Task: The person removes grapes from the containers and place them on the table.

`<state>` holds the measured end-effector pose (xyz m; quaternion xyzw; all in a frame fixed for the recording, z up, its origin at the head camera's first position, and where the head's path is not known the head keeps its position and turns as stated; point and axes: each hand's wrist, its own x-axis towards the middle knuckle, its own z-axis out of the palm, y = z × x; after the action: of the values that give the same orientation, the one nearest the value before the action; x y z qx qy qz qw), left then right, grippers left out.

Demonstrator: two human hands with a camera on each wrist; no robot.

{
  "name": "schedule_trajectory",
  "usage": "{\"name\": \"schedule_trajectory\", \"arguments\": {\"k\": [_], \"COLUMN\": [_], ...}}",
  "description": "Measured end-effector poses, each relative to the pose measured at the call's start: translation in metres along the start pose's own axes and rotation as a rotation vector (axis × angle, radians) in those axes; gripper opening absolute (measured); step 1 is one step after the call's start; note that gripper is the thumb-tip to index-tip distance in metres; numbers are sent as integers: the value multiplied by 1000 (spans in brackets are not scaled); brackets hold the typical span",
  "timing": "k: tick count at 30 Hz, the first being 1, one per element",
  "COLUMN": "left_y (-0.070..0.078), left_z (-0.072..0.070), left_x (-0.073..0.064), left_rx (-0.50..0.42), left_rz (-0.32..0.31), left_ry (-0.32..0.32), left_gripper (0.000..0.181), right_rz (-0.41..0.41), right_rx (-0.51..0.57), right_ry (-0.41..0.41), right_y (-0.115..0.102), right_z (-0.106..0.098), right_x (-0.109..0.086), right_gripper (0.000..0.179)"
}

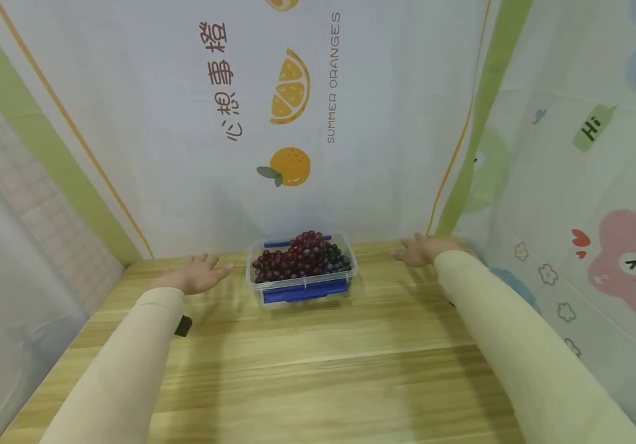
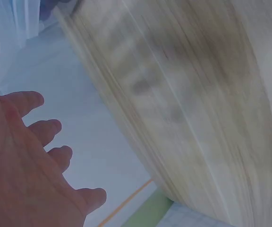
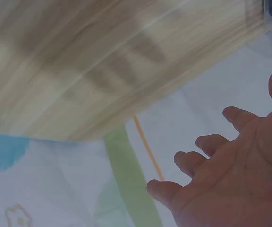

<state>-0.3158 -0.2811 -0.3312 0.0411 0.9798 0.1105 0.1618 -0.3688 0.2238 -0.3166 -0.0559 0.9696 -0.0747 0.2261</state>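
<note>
A clear plastic food box (image 1: pixel 305 285) with blue clips stands at the back of the table, heaped with grapes (image 1: pixel 301 256), reddish on the left and darker on the right. To its left hovers my left hand (image 1: pixel 197 275), fingers spread and holding nothing. My right hand (image 1: pixel 420 251) is off to the box's right, its fingers also spread apart and bare. Neither hand touches the box. In the left wrist view the palm and fingers of the left hand (image 2: pixel 37 156) show; the right wrist view shows the right hand (image 3: pixel 230 165) likewise.
The wooden table (image 1: pixel 306 370) runs from the box toward me. Behind it hangs a white curtain (image 1: pixel 184 185) with printed oranges. Another curtain (image 1: pixel 545 216) with cartoon prints hangs along the right side. A small black object (image 1: pixel 183 326) shows by the left wrist.
</note>
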Motion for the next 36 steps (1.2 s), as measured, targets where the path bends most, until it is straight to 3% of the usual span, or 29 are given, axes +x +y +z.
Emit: {"name": "schedule_trajectory", "arguments": {"k": [8, 14, 19, 22, 27, 31, 36], "left_y": [17, 36, 47, 45, 50, 56, 56], "left_z": [-2, 2, 10, 21, 31, 36, 43], "left_x": [5, 14, 22, 34, 28, 17, 20], "left_rx": [-11, 14, 5, 9, 18, -45, -79], "left_rz": [74, 111, 128, 115, 84, 83, 80], "left_ry": [23, 17, 12, 35, 45, 36, 59], "left_gripper": [101, 98, 107, 115, 122, 117, 119], "right_rz": [-56, -111, -167, -198, -212, -215, -228], "right_rx": [-49, -106, -162, -197, -199, -133, -111], "right_ry": [40, 44, 36, 25, 42, 37, 63], "right_y": [-26, -50, -71, -81, -91, -92, -92], "right_z": [-6, 0, 8, 12, 22, 33, 43], "right_x": [-4, -2, 1, 3, 8, 12, 21], "right_gripper": [76, 76, 78, 81, 88, 92, 95]}}
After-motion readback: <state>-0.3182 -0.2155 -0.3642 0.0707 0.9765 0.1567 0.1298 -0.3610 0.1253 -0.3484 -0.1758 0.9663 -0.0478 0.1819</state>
